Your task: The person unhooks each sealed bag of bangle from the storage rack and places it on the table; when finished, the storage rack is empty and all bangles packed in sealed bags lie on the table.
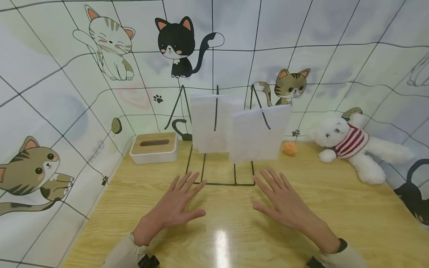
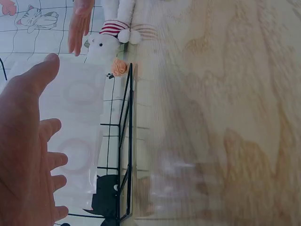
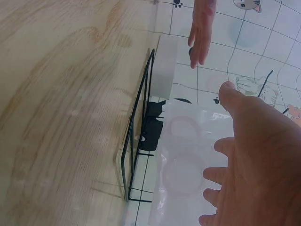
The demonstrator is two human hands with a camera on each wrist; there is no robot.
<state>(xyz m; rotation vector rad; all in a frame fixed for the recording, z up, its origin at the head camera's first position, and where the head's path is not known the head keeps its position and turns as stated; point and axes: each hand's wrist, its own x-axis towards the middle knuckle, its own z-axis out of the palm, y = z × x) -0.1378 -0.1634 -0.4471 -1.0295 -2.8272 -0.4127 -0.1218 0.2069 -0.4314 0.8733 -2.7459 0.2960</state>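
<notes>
My left hand (image 1: 175, 206) and my right hand (image 1: 285, 204) are held apart over the table, palms down, fingers spread and nothing in them. Between and beyond them stands a black wire rack (image 1: 221, 184). Two whitish translucent plastic sheets or bags hang from its upper prongs, the left one (image 1: 209, 123) partly behind the right one (image 1: 259, 134). Faint pink ring shapes show on the hanging plastic (image 2: 77, 155) in the left wrist view. From the right wrist, the rack's base frame (image 3: 136, 127) shows beside the plastic (image 3: 188, 165).
At the back left sits a white tissue box (image 1: 154, 152) with a wooden lid. An orange ball-like flower (image 1: 289, 148) lies right of the rack, near a white plush toy (image 1: 355, 145) in a striped shirt. A cat-print cloth (image 1: 234, 67) backs the wooden table (image 1: 221, 208).
</notes>
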